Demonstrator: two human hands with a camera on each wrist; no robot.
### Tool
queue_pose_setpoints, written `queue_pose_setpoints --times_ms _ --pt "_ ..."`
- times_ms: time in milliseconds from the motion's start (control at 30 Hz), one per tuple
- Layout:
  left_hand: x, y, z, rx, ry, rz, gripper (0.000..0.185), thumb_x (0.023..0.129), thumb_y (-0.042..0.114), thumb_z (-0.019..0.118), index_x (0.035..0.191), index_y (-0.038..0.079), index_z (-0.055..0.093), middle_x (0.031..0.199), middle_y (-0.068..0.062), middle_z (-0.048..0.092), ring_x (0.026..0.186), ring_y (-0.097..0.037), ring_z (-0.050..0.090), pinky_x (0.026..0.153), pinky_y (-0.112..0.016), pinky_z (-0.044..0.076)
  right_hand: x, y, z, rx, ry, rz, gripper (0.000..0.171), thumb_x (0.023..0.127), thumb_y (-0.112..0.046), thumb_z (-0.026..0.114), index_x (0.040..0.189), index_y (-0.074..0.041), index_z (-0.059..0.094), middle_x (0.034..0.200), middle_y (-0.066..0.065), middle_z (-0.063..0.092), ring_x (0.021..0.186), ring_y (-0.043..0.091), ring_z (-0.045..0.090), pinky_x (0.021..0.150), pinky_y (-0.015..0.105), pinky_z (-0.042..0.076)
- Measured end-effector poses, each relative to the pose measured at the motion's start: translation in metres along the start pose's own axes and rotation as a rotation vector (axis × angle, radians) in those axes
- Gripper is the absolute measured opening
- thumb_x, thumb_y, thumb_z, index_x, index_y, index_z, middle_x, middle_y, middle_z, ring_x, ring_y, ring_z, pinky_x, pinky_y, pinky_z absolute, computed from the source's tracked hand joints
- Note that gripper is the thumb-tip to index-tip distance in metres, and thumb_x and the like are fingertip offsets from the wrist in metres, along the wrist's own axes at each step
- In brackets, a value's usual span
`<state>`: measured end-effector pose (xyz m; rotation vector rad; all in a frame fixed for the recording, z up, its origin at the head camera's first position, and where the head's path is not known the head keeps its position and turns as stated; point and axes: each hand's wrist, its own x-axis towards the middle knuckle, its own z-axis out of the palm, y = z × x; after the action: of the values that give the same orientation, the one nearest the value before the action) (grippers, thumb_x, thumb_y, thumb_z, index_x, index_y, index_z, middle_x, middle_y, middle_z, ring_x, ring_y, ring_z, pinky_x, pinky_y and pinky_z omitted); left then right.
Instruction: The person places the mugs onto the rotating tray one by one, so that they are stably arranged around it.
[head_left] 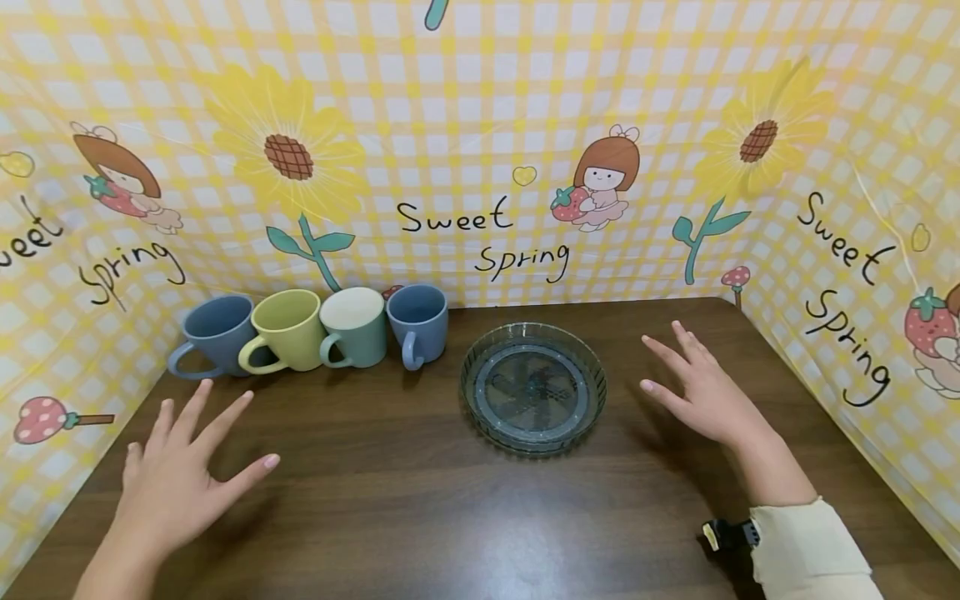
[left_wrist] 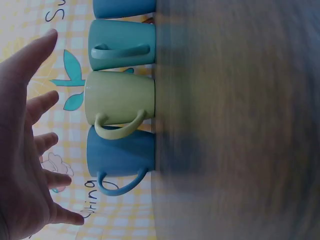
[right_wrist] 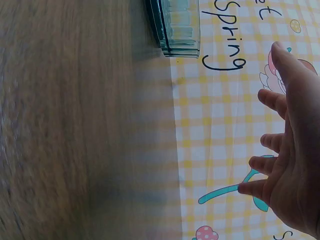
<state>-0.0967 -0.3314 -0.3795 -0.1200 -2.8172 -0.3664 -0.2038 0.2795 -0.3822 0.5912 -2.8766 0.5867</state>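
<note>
My left hand (head_left: 176, 475) hovers over the table's left side with fingers spread, holding nothing. Just beyond it stands a row of mugs: a blue mug (head_left: 221, 325) at the far left, a yellow-green mug (head_left: 300, 337), a teal mug with a white inside (head_left: 363, 337), and a smaller blue mug (head_left: 423, 329). The left wrist view shows the yellow-green mug (left_wrist: 120, 95) upright, apart from the fingers. A round clear glass dish (head_left: 534, 387) lies right of the mugs. To its right, my right hand (head_left: 708, 392) is held above the table, fingers extended and touching nothing.
The dark wooden table (head_left: 420, 517) carries all of these. A yellow checked cloth (head_left: 465, 100) with printed flowers and figures hangs behind and along both sides. A black device (head_left: 731, 535) sits at the right wrist, beside a pale sleeve (head_left: 810, 546).
</note>
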Motion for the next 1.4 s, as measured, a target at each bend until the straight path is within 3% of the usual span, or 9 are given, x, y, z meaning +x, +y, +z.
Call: queue_pose_setpoints --times_ms 267,500,633,767,867,933,1100,1233,1400 --pt "0.005 0.009 0.005 -0.169 0.07 0.049 0.082 0.08 0.042 0.079 0.15 0.03 0.039 0.157 -0.02 0.023 0.132 -0.061 0.023 0.079 -0.083 0.025 0.005 -0.004 0.0 0.021 -0.016 -0.017 0.066 0.097 -0.045 0.058 0.153 -0.022 0.032 0.16 0.022 0.011 0.136 0.057 0.022 0.097 0.077 0.028" --pt "0.011 0.02 0.009 -0.334 0.079 0.09 0.077 0.078 0.029 0.083 0.146 0.023 0.047 0.154 -0.023 0.026 0.129 -0.063 0.023 0.087 -0.082 0.021 0.009 -0.007 -0.001 0.038 -0.02 -0.038 0.069 0.094 -0.044 0.063 0.152 -0.018 0.035 0.158 0.024 0.016 0.133 0.056 0.029 0.094 0.072 0.037" --pt "0.016 0.025 0.011 -0.404 0.09 0.129 0.081 0.071 0.023 0.089 0.142 0.021 0.052 0.15 -0.023 0.031 0.127 -0.056 0.032 0.088 -0.076 0.029 0.011 -0.01 -0.001 0.063 -0.028 -0.039 0.069 0.093 -0.043 0.065 0.15 -0.014 0.038 0.156 0.025 0.02 0.1 0.04 0.061 0.079 0.057 0.05" --pt "0.018 0.03 0.013 -0.44 0.081 0.126 0.08 0.069 0.021 0.09 0.141 0.02 0.054 0.149 -0.02 0.033 0.127 -0.048 0.035 0.087 -0.071 0.034 0.013 -0.011 0.0 0.094 -0.036 -0.03 0.066 0.093 -0.042 0.065 0.147 -0.012 0.042 0.156 0.024 0.021 0.071 0.019 0.064 0.069 0.044 0.051" --pt "0.019 0.035 0.014 -0.463 0.09 0.118 0.077 0.07 0.02 0.09 0.139 0.018 0.056 0.148 -0.017 0.036 0.131 -0.042 0.034 0.091 -0.066 0.034 0.015 -0.011 0.001 0.119 -0.032 -0.031 0.062 0.094 -0.04 0.065 0.145 -0.011 0.045 0.156 0.023 0.023 0.079 0.024 0.067 0.069 0.041 0.051" --pt "0.02 0.039 0.015 -0.473 0.105 0.107 0.075 0.07 0.019 0.09 0.138 0.018 0.057 0.146 -0.013 0.039 0.131 -0.036 0.035 0.099 -0.048 0.036 0.015 -0.011 0.002 0.149 -0.032 -0.031 0.06 0.095 -0.039 0.064 0.145 -0.011 0.046 0.156 0.023 0.023 0.087 0.03 0.066 0.068 0.041 0.051" --pt "0.023 0.046 0.017 -0.503 0.102 0.059 0.071 0.076 0.019 0.086 0.14 0.023 0.055 0.144 -0.004 0.041 0.126 -0.011 0.04 0.086 -0.008 0.035 0.016 -0.011 0.006 0.266 -0.037 -0.027 0.058 0.096 -0.034 0.064 0.145 -0.011 0.045 0.156 0.021 0.023 0.115 0.046 0.055 0.082 0.054 0.055" --pt "0.025 0.051 0.019 -0.56 0.075 0.019 0.067 0.08 0.02 0.083 0.14 0.023 0.055 0.141 -0.005 0.043 0.119 0.006 0.038 0.085 -0.008 0.041 0.018 -0.01 0.009 0.36 -0.035 -0.033 0.057 0.096 -0.028 0.065 0.144 -0.007 0.045 0.156 0.024 0.022 0.125 0.05 0.045 0.092 0.06 0.048" --pt "0.03 0.056 0.023 -0.641 0.069 0.007 0.062 0.081 0.015 0.082 0.138 0.018 0.057 0.132 -0.002 0.046 0.117 0.003 0.041 0.087 -0.008 0.044 0.02 -0.008 0.014 0.43 -0.03 -0.038 0.056 0.095 -0.023 0.067 0.143 -0.003 0.045 0.155 0.025 0.023 0.134 0.048 0.034 0.096 0.058 0.047"
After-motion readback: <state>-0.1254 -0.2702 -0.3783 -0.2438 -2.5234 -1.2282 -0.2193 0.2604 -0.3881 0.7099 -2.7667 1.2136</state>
